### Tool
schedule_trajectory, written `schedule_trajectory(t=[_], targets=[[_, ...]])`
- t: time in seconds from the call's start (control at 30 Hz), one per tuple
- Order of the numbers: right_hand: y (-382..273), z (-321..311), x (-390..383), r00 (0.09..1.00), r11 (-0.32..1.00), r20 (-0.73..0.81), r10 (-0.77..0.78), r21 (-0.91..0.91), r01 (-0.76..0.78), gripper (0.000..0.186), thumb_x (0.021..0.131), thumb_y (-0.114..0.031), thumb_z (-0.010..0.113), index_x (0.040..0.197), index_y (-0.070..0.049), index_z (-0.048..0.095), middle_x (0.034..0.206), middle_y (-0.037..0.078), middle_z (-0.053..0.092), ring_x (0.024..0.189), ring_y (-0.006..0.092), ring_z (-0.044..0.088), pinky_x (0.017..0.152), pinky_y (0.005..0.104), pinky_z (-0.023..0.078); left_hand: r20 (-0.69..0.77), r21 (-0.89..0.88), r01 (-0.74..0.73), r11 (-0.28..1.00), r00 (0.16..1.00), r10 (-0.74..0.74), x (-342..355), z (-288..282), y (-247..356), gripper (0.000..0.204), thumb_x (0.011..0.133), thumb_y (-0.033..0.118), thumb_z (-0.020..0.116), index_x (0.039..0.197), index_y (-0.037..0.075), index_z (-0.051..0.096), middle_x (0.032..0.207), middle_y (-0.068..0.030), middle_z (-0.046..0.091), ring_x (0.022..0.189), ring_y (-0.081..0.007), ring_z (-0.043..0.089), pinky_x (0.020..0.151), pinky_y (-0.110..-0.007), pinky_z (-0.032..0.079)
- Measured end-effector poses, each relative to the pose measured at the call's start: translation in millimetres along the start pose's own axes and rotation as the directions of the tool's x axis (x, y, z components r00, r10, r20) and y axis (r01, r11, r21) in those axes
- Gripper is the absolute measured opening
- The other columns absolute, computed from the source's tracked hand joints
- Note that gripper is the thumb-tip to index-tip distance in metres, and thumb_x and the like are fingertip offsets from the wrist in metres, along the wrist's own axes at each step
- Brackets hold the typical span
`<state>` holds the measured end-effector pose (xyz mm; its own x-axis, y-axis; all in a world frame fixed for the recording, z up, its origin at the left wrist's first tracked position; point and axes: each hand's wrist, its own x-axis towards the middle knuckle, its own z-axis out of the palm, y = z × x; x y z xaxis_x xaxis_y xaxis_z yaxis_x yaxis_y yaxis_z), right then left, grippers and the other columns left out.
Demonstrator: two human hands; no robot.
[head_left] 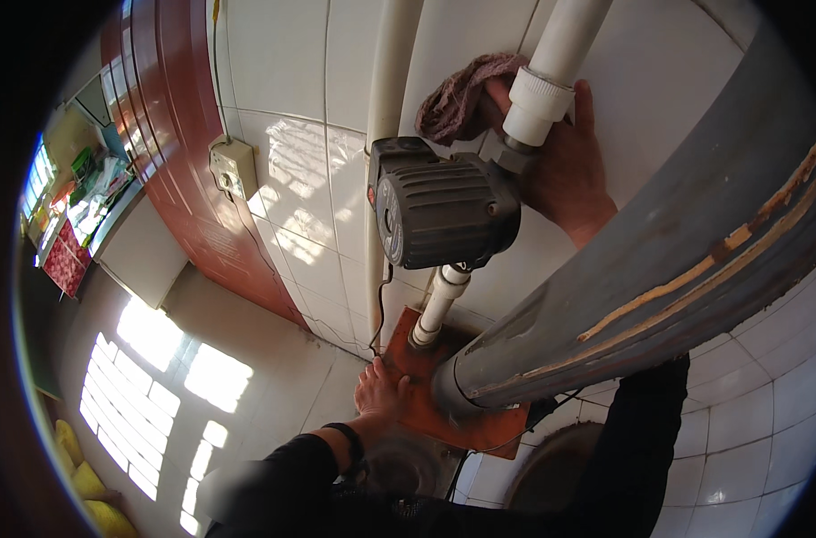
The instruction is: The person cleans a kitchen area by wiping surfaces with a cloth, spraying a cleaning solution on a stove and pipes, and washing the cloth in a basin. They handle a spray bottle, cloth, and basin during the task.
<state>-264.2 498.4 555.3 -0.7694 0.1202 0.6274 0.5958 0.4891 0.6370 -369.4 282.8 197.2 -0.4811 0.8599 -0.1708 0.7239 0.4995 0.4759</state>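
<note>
My right hand (569, 184) reaches behind a white pipe fitting (541, 100) against the tiled wall. Its fingertips come out on the fitting's left side with a crumpled mauve-brown cloth (457, 103) in them; the pipe hides part of the grip. Just below sits a dark ribbed pump (448, 211), joined to the pipe by a metal nut. On the corner of an orange-red metal top (412, 377), my left hand (381, 392) leans with its fingers spread, holding nothing. A short white pipe (439, 305) runs from the pump down to that top.
A thick grey flue pipe (641, 269) slants up to the right, close to my right forearm. Left of the pump stand a tall white pipe (390, 90), a wall socket box (234, 168) with a cord, and a red-brown door (170, 117). A cluttered counter (130, 224) is farther left.
</note>
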Motion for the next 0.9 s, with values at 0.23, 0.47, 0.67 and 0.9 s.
schedule_trajectory(t=[0.23,0.47,0.67,0.9], targets=[[-25.8,2.2,-11.7,0.994,0.993,0.061,-0.087,0.089,0.081,0.047,0.082,-0.035,0.047,0.127,-0.019,0.043,0.134,-0.002,0.041,0.126,0.0153,0.037,0.108,0.0469,0.016,0.011,-0.041,0.007,0.999,1.0,-0.007,2.6,1.4,-1.8,0.067,0.08,0.041,0.058,0.127,0.0,0.032,0.115,-0.0171,0.049,0.108,-0.0333,0.048,0.088,-0.044,0.042],[-24.2,18.6,-40.4,0.993,0.898,0.118,0.027,0.434,-0.075,0.048,0.079,-0.029,0.058,0.124,-0.016,0.05,0.133,0.003,0.042,0.124,0.0221,0.037,0.108,0.0433,0.019,-0.026,-0.048,-0.02,0.999,0.999,0.019,2.4,0.8,-1.9,0.068,0.079,0.041,0.059,0.127,0.0,0.033,0.114,-0.017,0.049,0.107,-0.0327,0.048,0.088,-0.043,0.042],[-83.8,49.4,-105.4,0.828,0.726,0.535,-0.17,0.636,-0.262,0.031,0.082,-0.016,0.055,0.113,-0.01,0.055,0.101,0.01,0.06,0.106,0.025,0.051,0.098,0.0361,0.037,-0.033,-0.03,-0.016,0.999,0.999,0.015,3.8,3.9,-3.2,0.071,0.078,0.045,0.06,0.127,0.001,0.033,0.113,-0.015,0.049,0.106,-0.0306,0.049,0.085,-0.042,0.043],[-123.5,70.4,-107.3,0.893,0.449,0.387,-0.23,0.856,-0.256,0.026,0.083,-0.015,0.053,0.108,-0.009,0.056,0.105,0.01,0.058,0.106,0.0235,0.051,0.098,0.0384,0.037,-0.02,-0.012,-0.015,1.0,1.0,0.015,5.9,2.8,-5.3,0.073,0.077,0.046,0.061,0.127,0.001,0.033,0.112,-0.0141,0.05,0.106,-0.0301,0.049,0.085,-0.042,0.043]])
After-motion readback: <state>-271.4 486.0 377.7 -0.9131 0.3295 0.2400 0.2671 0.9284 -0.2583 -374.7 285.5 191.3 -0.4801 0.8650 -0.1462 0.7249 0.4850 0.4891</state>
